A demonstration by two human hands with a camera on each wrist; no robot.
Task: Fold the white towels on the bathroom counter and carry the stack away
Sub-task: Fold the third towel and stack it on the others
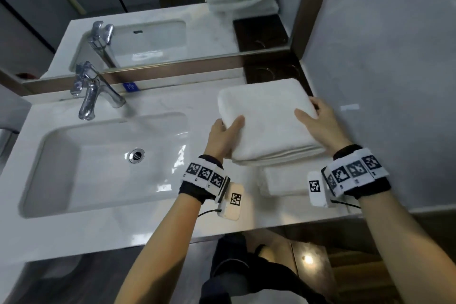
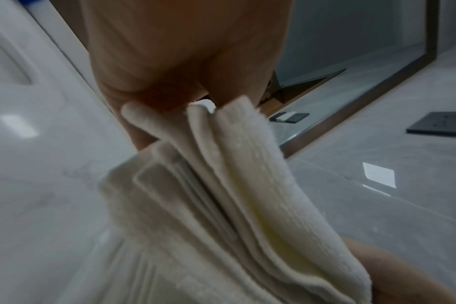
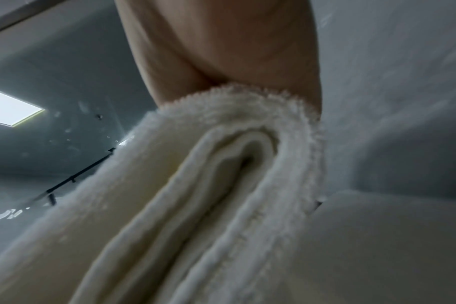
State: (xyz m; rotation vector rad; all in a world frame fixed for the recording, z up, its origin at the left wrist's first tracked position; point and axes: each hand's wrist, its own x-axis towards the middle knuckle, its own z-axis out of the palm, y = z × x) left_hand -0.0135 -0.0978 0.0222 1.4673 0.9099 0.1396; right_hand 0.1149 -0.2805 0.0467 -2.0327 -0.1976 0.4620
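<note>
The folded white towel (image 1: 267, 121) is held between both hands above the counter (image 1: 172, 101): the left hand (image 1: 223, 137) clamps its left edge, the right hand (image 1: 320, 126) its right, thumbs on top. A second folded towel (image 1: 283, 180) lies on the counter beneath.

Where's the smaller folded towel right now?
In the head view the smaller folded towel lies on the counter right of the sink, beneath the larger folded towel gripped by the left hand and right hand.

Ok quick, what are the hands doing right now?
Left hand: gripping the folded white towel at its left edge.
Right hand: gripping the same towel at its right edge.
</note>
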